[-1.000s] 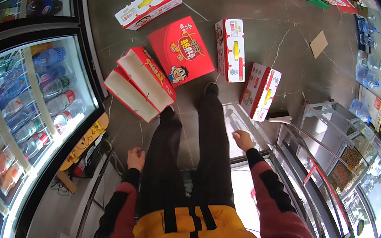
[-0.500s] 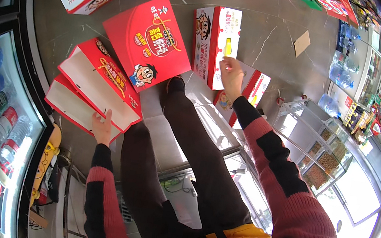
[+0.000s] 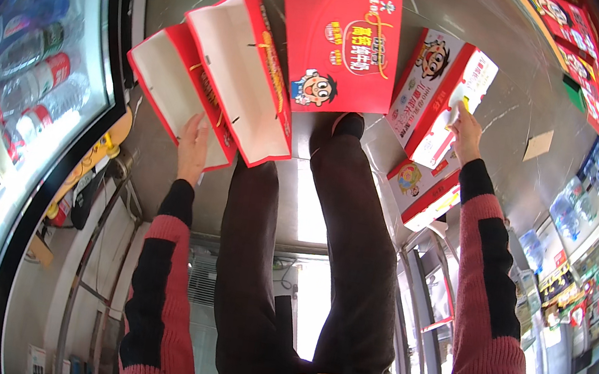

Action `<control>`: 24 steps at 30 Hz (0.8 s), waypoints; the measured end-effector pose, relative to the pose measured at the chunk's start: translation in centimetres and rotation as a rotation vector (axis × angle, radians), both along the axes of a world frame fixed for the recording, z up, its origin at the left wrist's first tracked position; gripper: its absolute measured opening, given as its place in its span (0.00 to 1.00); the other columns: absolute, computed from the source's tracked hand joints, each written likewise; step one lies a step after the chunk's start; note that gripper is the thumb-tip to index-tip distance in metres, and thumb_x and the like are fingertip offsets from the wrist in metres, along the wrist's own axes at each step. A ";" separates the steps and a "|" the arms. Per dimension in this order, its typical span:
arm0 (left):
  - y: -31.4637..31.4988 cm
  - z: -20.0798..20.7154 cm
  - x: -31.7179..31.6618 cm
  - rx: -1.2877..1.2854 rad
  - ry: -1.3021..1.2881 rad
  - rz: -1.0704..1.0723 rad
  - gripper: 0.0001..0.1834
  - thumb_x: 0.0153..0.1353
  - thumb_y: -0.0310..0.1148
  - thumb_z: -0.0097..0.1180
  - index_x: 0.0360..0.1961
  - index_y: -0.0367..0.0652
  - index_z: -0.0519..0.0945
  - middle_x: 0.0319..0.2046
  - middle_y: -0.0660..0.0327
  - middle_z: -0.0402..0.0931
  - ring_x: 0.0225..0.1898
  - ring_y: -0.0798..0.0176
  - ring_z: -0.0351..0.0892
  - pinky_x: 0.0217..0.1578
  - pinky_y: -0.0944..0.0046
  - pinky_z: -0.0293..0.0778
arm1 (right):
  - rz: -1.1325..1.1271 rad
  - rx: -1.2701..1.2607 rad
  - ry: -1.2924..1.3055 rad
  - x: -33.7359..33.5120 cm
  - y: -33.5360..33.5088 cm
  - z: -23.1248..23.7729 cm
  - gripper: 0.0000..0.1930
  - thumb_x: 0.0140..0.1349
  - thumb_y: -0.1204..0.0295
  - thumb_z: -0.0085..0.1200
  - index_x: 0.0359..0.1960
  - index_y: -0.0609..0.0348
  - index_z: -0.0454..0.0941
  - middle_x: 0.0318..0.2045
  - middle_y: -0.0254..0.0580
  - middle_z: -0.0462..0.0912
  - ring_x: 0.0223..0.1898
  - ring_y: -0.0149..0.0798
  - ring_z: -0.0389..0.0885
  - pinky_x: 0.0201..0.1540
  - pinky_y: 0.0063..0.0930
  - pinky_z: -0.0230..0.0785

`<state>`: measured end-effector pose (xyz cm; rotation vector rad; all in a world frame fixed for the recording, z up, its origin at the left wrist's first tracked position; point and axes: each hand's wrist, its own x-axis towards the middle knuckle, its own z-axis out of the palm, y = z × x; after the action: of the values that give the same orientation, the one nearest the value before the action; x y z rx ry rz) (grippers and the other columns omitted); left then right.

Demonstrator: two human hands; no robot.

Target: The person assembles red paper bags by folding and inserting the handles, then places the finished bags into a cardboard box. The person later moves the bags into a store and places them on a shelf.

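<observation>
My left hand (image 3: 193,141) rests with fingers stretched out on the pale side of a red carton (image 3: 167,73). A second red carton (image 3: 238,65), its pale face also turned up, leans beside it. Between my hands a large red carton (image 3: 340,49) with a cartoon child printed on it lies in front of my feet. My right hand (image 3: 465,135) is closed at the yellow carry handle (image 3: 465,103) of a red-and-white carton (image 3: 429,90); the fingertips are partly hidden. Just nearer than it sits another red-and-white carton (image 3: 420,190).
A glass-door drinks fridge (image 3: 26,75) with several bottles stands at my left. Flat brown cardboard (image 3: 539,145) lies on the grey floor at the right. More red cartons (image 3: 570,56) are at the far right, with shelves of goods and water bottles (image 3: 577,201) below them.
The view has turned, so the cartons appear further right. My right hand has come onto the yellow handle and closed there. My left hand stays at the pale-faced carton.
</observation>
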<state>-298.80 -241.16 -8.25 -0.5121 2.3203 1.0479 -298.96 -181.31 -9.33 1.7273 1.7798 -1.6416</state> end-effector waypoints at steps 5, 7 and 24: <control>0.6 6.4 5.5 -0.114 -0.016 -0.012 0.20 0.66 0.39 0.51 0.54 0.37 0.75 0.56 0.48 0.72 0.57 0.48 0.71 0.55 0.57 0.68 | 0.100 -0.014 -0.051 -1.7 -1.8 2.8 0.14 0.63 0.64 0.58 0.23 0.55 0.72 0.17 0.25 0.65 0.16 0.22 0.60 0.21 0.20 0.58; 0.0 11.3 8.2 -0.061 -0.045 -0.015 0.18 0.66 0.37 0.51 0.51 0.36 0.77 0.53 0.48 0.74 0.55 0.48 0.73 0.54 0.57 0.69 | 0.122 0.015 -0.031 -1.8 -3.8 6.3 0.14 0.62 0.63 0.58 0.23 0.55 0.72 0.17 0.25 0.65 0.16 0.23 0.60 0.21 0.21 0.59; 7.2 27.1 7.7 1.053 -0.709 1.029 0.34 0.69 0.60 0.39 0.70 0.57 0.54 0.64 0.58 0.63 0.63 0.59 0.66 0.60 0.54 0.67 | 0.330 -0.410 0.053 -0.5 -38.2 39.8 0.13 0.65 0.63 0.57 0.30 0.61 0.79 0.19 0.23 0.70 0.21 0.18 0.64 0.23 0.17 0.55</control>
<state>-291.09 -233.99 18.83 -1.3407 0.6009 1.8848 -299.50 -219.49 30.45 1.1573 1.5096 -1.7590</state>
